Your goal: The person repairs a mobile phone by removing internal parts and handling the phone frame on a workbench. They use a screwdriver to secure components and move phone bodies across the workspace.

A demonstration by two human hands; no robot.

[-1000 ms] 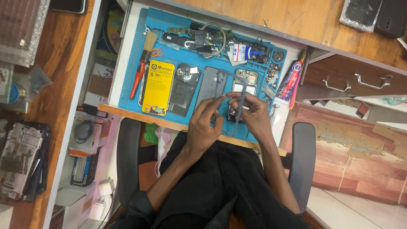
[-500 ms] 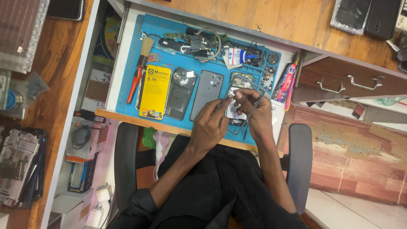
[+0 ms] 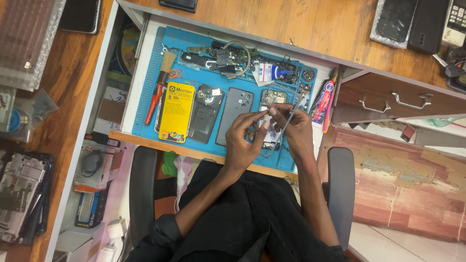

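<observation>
On the blue mat [image 3: 145, 92], going from the left, a red-handled brush [image 3: 160, 85] lies beside a yellow battery [image 3: 175, 111], then a dark back cover [image 3: 206, 113] and a grey phone shell [image 3: 235, 115]; none of these has shifted against the mat since the earlier frames, though the whole view now sits a little lower and further right. Next comes the left hand [image 3: 241, 140], curled, its fingertips [image 3: 262, 114] pinched near the top of the opened phone [image 3: 270, 138], which lies on the mat's right part beneath both hands. What the pinch grips is too small to tell. Half a second ago this hand lay flatter over the phone; now its fingers are raised and meet the other hand's. The right hand [image 3: 296, 127] is closed around a thin grey tool [image 3: 287, 116], held tilted over the phone's upper edge, much as before. Beyond it, a glue tube [image 3: 326, 99] rests at the mat's right edge.
</observation>
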